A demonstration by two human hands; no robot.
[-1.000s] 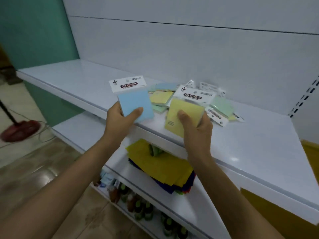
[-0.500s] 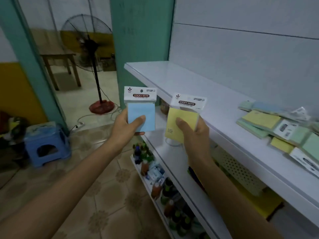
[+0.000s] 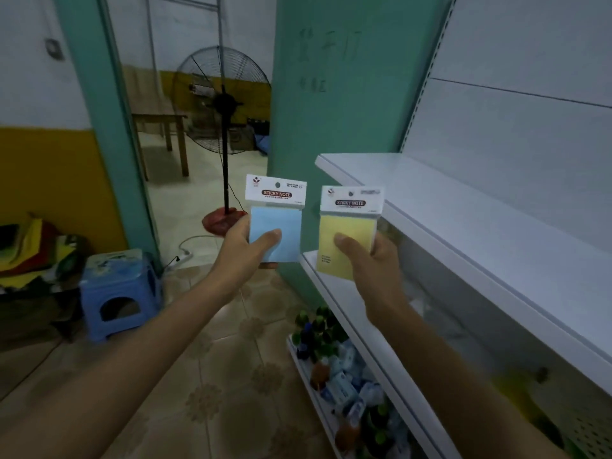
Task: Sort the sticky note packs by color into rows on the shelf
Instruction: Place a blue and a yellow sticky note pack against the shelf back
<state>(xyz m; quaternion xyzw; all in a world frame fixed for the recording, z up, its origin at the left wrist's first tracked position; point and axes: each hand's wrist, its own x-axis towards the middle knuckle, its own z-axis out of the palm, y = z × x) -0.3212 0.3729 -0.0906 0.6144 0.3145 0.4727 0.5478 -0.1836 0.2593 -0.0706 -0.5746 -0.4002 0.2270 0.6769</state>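
My left hand (image 3: 245, 251) grips a blue sticky note pack (image 3: 281, 220) with a white header card, thumb across its front. My right hand (image 3: 371, 260) holds a yellow sticky note pack (image 3: 344, 223) the same way. Both packs are upright, side by side, in the air just left of the left end of the white top shelf (image 3: 480, 220). The pile of other packs is out of view.
A lower white shelf (image 3: 331, 293) sits under the right hand; small bottles and packets (image 3: 341, 376) fill the bottom level. A teal pillar (image 3: 331, 94) stands behind the packs. A standing fan (image 3: 225, 127), blue stool (image 3: 116, 293) and wooden table are on the left.
The view has swung further left along the shelf; the pile of packs has left the frame. Both hands still hold their packs, now at the shelf's left end.
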